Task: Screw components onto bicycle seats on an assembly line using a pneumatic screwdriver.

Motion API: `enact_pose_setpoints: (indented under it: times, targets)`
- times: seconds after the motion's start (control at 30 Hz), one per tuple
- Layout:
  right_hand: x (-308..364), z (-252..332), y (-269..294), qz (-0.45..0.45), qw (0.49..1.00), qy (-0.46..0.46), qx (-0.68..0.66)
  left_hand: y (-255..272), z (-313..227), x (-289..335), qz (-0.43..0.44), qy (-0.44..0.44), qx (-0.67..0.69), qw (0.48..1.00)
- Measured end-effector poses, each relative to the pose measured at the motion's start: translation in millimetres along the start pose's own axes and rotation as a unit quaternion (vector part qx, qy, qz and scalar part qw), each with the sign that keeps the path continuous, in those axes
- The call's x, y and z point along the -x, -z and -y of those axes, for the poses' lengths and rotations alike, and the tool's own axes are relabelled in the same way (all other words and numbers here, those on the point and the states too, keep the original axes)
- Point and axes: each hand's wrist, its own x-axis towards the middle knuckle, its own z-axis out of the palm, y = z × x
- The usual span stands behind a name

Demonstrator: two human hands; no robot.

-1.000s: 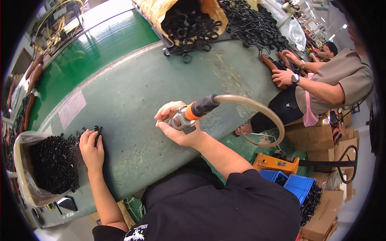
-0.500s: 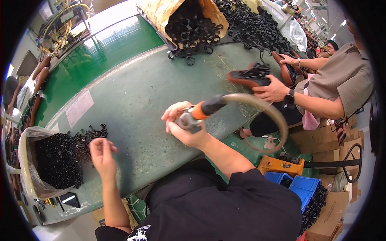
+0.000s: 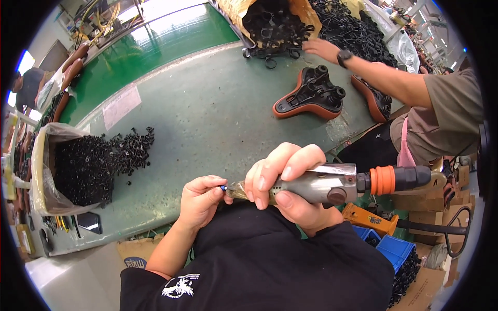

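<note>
My right hand is wrapped round a silver air screwdriver with an orange ring at its back end. The tool lies level in front of my chest, its tip pointing left. At that tip, my left hand is closed in a pinch beside a small blue collar. Whatever the fingertips hold is too small and covered to name. On the bench beyond rests an upturned bicycle saddle, brown-edged with a black underside. A second saddle stands to its right, by a co-worker.
A plastic-lined box of small black screws stands at the left, with some spilled on the bench. At the back, a paper sack spills black rings near a heap of black metal parts. A co-worker's arm reaches over from the right.
My right hand has brought the screwdriver down and closer. My left hand has left the screw pile and met its tip. The co-worker has set the saddle down and reaches toward the sack.
</note>
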Motion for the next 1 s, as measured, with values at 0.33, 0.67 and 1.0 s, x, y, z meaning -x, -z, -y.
enact_pose_setpoints:
  times: [0.33, 0.67, 1.0]
  targets:
    - [22.0, 8.1, 14.0, -0.057, 0.998, -0.007, 0.018, -4.7, -7.1, -9.7, 0.148, -0.031, -0.360, 0.921]
    - [-0.2, -8.3, 169.8, -0.443, 0.861, -0.141, 0.203, 49.4, -36.0, -3.2, -0.031, -0.059, -0.350, 0.934]
    - [-21.1, -55.1, 149.0, -0.316, 0.894, -0.300, 0.106, 54.9, -70.1, -22.0, -0.041, -0.149, -0.563, 0.812]
